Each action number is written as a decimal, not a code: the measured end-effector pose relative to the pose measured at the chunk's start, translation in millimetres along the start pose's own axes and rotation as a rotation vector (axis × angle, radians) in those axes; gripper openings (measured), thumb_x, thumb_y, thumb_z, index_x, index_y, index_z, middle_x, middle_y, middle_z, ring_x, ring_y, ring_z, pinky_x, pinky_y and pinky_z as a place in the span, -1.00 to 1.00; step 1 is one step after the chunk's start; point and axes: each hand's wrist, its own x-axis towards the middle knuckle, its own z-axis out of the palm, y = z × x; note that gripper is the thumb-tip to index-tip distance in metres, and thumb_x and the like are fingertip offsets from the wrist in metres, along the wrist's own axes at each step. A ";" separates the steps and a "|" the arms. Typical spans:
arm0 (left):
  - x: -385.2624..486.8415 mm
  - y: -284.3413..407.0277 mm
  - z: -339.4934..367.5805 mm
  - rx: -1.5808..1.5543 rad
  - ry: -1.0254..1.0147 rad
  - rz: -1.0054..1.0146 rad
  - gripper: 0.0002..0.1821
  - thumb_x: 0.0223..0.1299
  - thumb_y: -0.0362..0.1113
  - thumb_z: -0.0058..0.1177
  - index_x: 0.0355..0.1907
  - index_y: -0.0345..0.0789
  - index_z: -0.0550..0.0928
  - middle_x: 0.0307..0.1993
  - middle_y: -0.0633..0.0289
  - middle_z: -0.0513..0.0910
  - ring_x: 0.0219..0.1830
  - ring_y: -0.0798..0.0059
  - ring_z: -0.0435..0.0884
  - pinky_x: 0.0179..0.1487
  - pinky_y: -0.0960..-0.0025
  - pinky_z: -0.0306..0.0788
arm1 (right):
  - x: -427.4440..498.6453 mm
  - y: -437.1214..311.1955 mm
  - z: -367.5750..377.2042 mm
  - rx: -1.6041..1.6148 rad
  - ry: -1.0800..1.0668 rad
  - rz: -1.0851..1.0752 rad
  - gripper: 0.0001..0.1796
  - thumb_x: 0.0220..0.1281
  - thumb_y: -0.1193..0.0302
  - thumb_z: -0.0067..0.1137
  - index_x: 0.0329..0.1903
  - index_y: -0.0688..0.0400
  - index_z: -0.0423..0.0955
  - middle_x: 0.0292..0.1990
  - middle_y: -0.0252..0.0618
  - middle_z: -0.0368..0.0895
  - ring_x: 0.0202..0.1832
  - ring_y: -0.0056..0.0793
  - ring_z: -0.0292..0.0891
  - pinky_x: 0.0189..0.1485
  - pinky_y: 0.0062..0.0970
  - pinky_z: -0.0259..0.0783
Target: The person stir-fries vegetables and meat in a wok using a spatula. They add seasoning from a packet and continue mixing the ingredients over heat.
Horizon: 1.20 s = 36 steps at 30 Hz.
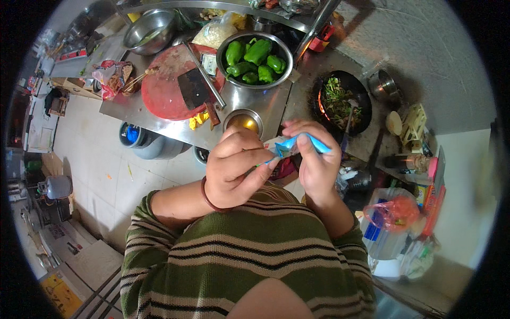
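Between my two hands is a small blue plastic packet (pixel 293 144), its edge looking torn or folded; what it contains cannot be made out. My left hand (pixel 239 167) pinches one side of it between thumb and fingers. The other side is gripped by my right hand (pixel 316 155), thumb on top. Just beyond my left hand stands a metal bowl (pixel 258 119) with yellowish liquid, partly covered by the knuckles. A black wok (pixel 364 115) to the right holds chopped greens (pixel 336 95), with a ladle or spatula (pixel 350 117) resting in it.
Flames show at the wok's left side. A steel bowl of green peppers (pixel 255 54) stands at the back. On a round red chopping board (pixel 163 87) lie a cleaver (pixel 193 88) and a metal rod (pixel 203 73). Gas cylinders (pixel 159 147) stand below the counter. A metal pot (pixel 384 85) sits right of the wok.
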 end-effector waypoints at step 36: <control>-1.5 -18.1 -18.7 -0.094 -0.074 -0.032 -0.90 -0.12 -0.40 0.23 -0.52 -0.33 0.59 -0.49 0.25 0.47 -0.39 0.33 0.45 -0.33 0.39 0.33 | -25.4 -4.4 17.1 0.269 0.310 0.221 -0.84 0.18 0.50 0.06 -0.25 0.36 0.41 -0.35 -0.20 0.52 -0.35 -0.57 0.43 -0.22 -0.60 0.35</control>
